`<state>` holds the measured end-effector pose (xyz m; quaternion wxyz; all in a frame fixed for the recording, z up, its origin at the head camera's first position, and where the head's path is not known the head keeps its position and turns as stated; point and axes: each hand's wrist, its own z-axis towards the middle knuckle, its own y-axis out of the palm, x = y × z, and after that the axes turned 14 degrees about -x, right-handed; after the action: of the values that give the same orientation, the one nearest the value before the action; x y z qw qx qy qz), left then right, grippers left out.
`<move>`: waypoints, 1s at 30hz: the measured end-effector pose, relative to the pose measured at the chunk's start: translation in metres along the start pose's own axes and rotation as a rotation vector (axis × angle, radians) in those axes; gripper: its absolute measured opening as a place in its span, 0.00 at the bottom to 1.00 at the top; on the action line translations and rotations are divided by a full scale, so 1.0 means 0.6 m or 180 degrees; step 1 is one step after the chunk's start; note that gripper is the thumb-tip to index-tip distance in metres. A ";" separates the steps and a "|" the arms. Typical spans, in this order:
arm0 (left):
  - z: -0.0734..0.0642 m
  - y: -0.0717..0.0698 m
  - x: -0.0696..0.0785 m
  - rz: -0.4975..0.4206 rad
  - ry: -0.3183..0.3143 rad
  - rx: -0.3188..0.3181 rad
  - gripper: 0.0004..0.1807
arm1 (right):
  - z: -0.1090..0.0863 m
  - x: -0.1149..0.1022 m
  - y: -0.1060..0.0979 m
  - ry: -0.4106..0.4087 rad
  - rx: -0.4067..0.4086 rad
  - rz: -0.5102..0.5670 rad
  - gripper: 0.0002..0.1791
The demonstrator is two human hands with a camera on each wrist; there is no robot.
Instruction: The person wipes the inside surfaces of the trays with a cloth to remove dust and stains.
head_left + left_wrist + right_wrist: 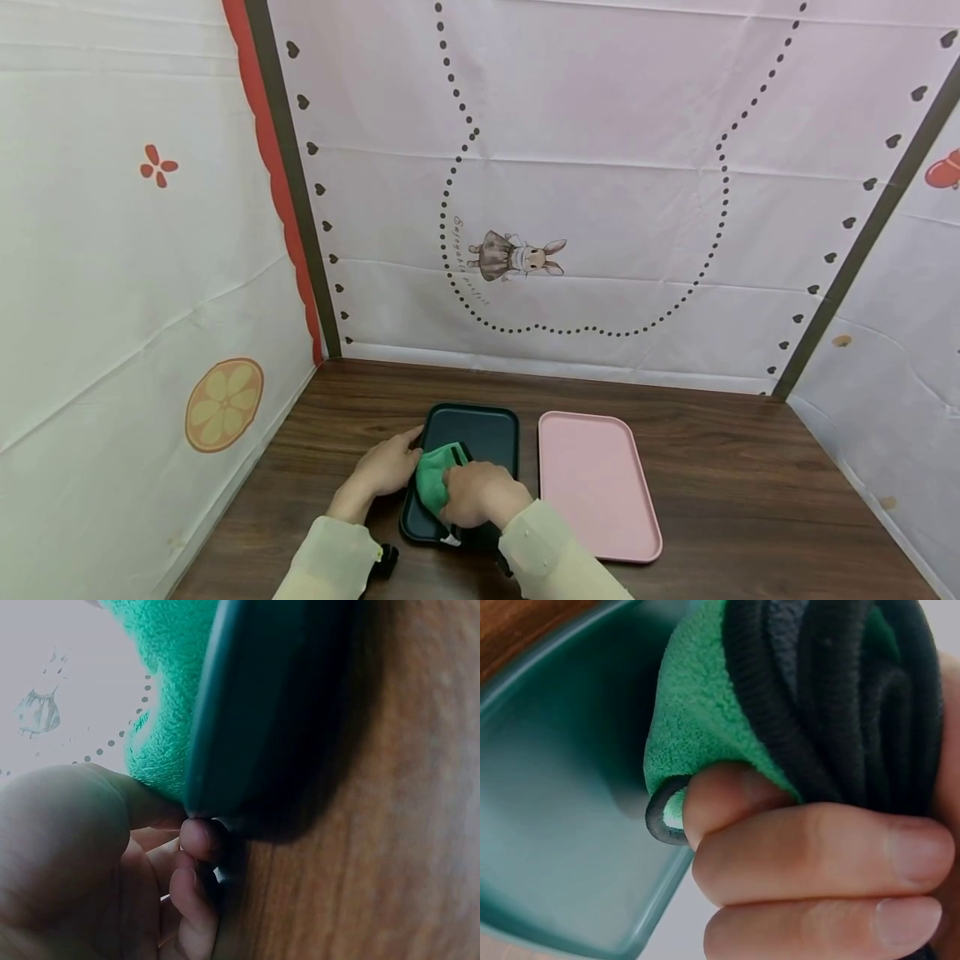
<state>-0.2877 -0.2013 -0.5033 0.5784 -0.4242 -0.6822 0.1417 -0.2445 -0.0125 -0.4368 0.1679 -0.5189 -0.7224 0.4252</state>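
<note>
A dark green tray (487,429) stands on the table in front of me. Its left rim is pinched by my left hand (387,464); in the left wrist view the thumb lies on the upper side of the rim and fingertips (196,838) are at its edge. Bunched in my right hand (480,493) is a green towel (431,483) with black edging, held over the tray's left half. The right wrist view shows curled fingers (817,851) gripping the folded towel (697,697), a small dark loop hanging beside them. The right thumb is hidden.
A pink tray (592,475) lies to the right of the green one, a narrow gap between them. Both are on a dark wooden table (735,483). Printed cloth walls (585,208) enclose the table at the back and both sides.
</note>
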 end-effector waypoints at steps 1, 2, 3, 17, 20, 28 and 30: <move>0.000 0.000 0.000 -0.0004 -0.0002 -0.0001 0.28 | 0.000 -0.001 0.001 -0.0001 -0.0005 -0.0005 0.29; 0.001 0.000 0.000 -0.0009 -0.0007 0.0000 0.28 | -0.001 -0.001 0.001 -0.0003 -0.0010 -0.0010 0.28; 0.001 0.000 0.000 -0.0014 -0.0012 0.0001 0.28 | -0.001 -0.002 0.002 -0.0004 -0.0016 -0.0016 0.28; 0.001 -0.003 0.001 0.0084 -0.0063 -0.0009 0.28 | -0.014 -0.008 0.001 -0.0079 -0.0129 -0.0112 0.25; 0.000 -0.003 0.003 0.0093 -0.0065 -0.0007 0.28 | -0.017 -0.010 0.000 -0.0080 -0.0155 -0.0122 0.25; -0.003 -0.003 0.005 0.0074 -0.0064 0.0004 0.28 | -0.019 -0.014 0.002 -0.0100 -0.0204 -0.0157 0.20; -0.003 -0.004 0.006 0.0083 -0.0053 0.0009 0.28 | -0.019 -0.015 0.003 -0.0108 -0.0207 -0.0153 0.17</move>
<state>-0.2867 -0.2008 -0.4990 0.5714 -0.4311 -0.6812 0.1537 -0.2321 -0.0150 -0.4295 0.1489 -0.4992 -0.7508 0.4061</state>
